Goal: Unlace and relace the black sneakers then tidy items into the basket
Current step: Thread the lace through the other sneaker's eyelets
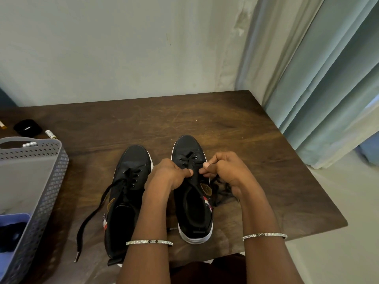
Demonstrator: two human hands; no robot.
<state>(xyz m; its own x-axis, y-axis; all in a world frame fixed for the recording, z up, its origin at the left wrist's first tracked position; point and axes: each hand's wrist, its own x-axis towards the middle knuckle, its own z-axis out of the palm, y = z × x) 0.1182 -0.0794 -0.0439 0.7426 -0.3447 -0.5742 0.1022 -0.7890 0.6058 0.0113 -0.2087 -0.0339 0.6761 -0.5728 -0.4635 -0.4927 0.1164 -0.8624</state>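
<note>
- Carrying everything, the wooden table is holding both black sneakers at its near middle, toes pointing away from the person.
- Grey basket is standing at the table's left edge, holding a blue item and something dark. Tidying is looking not yet started.
- Left sneaker is sitting between basket and right sneaker. It is showing lace through several eyelet rows but is untied, with one long lace end trailing over the table toward the basket.
- Right sneaker is being worked on. Lace is running through only the front rows; the upper eyelets are hidden by the hands.
- Left hand is curling over that sneaker's eyelets, thumb and fingers pinching the lace there.
- Right hand is pinching the same lace between thumb and forefinger, its other fingers curling in.
- Loose lace heap is bunching on the table under the right hand, just beside the right sneaker.
- Whether this is unlacing or relacing, I am not able to tell. Either way, the lacing is judged mid-way, with neither shoe tied.
- Black round case and small white tubes are lying behind the basket, waiting to be put in.
</note>
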